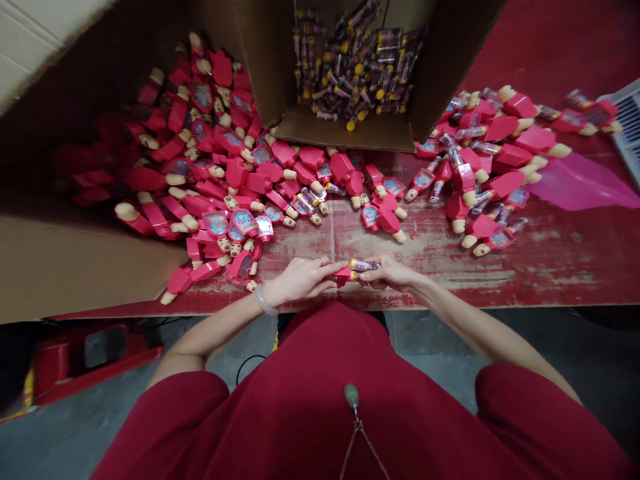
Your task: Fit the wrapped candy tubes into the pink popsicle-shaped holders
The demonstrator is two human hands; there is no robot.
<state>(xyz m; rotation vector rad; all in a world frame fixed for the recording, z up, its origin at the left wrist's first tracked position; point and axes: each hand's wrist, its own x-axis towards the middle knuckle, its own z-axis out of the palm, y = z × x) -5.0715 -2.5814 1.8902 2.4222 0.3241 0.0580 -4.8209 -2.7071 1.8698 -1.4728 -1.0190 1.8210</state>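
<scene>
At the table's front edge, close to my body, my left hand (303,277) is closed around a red plastic toy (343,275), most of it hidden by the fingers. Facing it, my right hand (391,273) pinches a small clear tube (364,265) with a yellow end and a printed label. A second yellow end shows just below that tube, against the red toy; whether it is fitted into the toy I cannot tell. Ahead and to the left lies a heap of similar red toys (240,180) with beige figure-like ends and picture faces.
A cardboard box (345,135) full of small yellow-capped tubes (350,73) stands at the back. A larger carton (100,267) opens on the left around the red toys. Toys with tubes (480,173) pile on the right, near a pink sheet (580,177) and a white basket (630,120).
</scene>
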